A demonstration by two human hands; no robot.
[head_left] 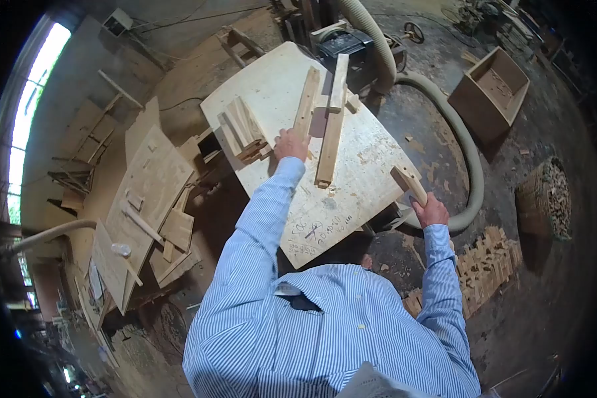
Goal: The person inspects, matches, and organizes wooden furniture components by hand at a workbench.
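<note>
My left hand is closed round the near end of a long wooden bar, which lies on the pale work table. Over the table's right edge, my right hand grips a short, light wooden piece; its exact shape is partly hidden by the fingers. Just right of my left hand lies another wooden bar, with a paler wooden strip at its far end. A stack of wooden pieces sits left of my left hand.
A machine with a thick hose stands behind the table. To the right are a wooden box, a basket of offcuts and piled wood blocks on the floor. Large boards lean at the left.
</note>
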